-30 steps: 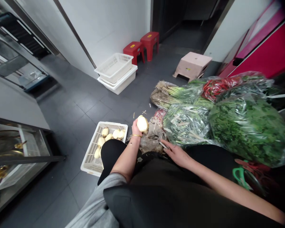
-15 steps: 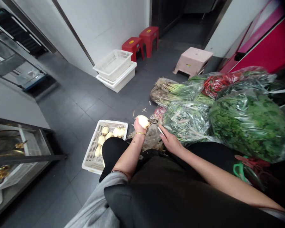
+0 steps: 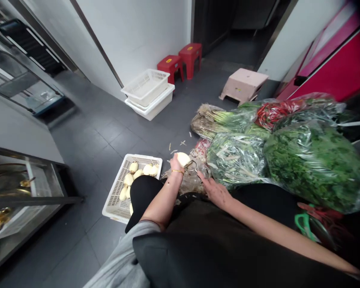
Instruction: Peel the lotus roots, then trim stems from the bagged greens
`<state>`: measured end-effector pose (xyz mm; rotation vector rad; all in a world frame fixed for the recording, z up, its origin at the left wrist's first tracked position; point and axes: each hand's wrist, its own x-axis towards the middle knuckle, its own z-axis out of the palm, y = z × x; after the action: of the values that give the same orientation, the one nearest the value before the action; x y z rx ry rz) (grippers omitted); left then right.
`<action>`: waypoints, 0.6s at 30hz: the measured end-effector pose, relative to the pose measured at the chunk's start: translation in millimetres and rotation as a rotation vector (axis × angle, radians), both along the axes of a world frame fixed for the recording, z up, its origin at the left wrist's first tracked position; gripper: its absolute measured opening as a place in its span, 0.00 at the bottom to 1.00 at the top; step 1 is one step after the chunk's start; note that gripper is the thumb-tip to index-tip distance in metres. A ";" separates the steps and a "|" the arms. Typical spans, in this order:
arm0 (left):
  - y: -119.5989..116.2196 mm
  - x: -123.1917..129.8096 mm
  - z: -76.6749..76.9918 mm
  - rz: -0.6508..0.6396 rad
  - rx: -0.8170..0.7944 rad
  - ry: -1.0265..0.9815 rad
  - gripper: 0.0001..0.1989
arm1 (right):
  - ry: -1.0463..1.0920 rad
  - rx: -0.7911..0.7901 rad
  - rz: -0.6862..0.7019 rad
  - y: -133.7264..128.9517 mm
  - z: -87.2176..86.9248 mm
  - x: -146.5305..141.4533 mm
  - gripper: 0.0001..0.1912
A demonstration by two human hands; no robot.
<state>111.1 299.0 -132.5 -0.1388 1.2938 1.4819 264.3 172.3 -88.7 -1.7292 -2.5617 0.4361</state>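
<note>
My left hand (image 3: 175, 164) is wrapped around a pale, peeled lotus root (image 3: 184, 159) above my lap. In my right hand (image 3: 215, 190) is a metal peeler (image 3: 193, 164), its head at the lower right end of the root; whether the blade touches is too small to tell. The right-hand fingers are closed on the peeler's handle, which they mostly hide. Beside my left knee, a white slotted basket (image 3: 117, 200) holds several pale lotus root pieces (image 3: 128, 179), some with brown ends. Thin peel strips (image 3: 183, 143) lie on the floor past my hands.
Bagged leafy greens (image 3: 315, 160), bagged spring onions (image 3: 216, 120) and bagged red chillies (image 3: 277, 112) crowd the right. White baskets (image 3: 150, 90), red stools (image 3: 190, 56) and a pink stool (image 3: 244, 82) stand farther back. Green-handled scissors (image 3: 303, 225) lie at lower right; a metal shelf (image 3: 57, 200) stands left.
My right hand and the peeler have shifted slightly down and left, and the peeler's angle has turned. The lotus root has moved a little down and right in my left hand.
</note>
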 end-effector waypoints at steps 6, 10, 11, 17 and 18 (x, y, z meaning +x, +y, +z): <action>4.5 -4.4 9.1 -0.039 -0.043 -0.068 0.13 | -0.065 0.061 0.050 -5.4 -8.1 10.8 0.36; 9.7 -30.6 20.7 -0.067 0.044 -0.138 0.19 | 0.123 -0.035 0.044 -27.9 -27.3 43.2 0.32; 8.5 -36.0 21.9 -0.110 0.119 -0.176 0.21 | 0.216 -0.032 0.024 -31.1 -29.4 51.3 0.32; -11.3 -35.4 12.8 -0.558 0.226 -0.302 0.31 | 0.593 -0.001 -0.115 18.6 -2.2 52.4 0.30; -12.9 -31.7 11.3 -0.580 0.204 -0.280 0.31 | 0.607 -0.011 -0.122 33.6 5.3 45.3 0.29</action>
<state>79.4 286.1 -121.2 0.1501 0.8516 1.0394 309.7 205.9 -83.5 -1.4500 -2.0164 0.8191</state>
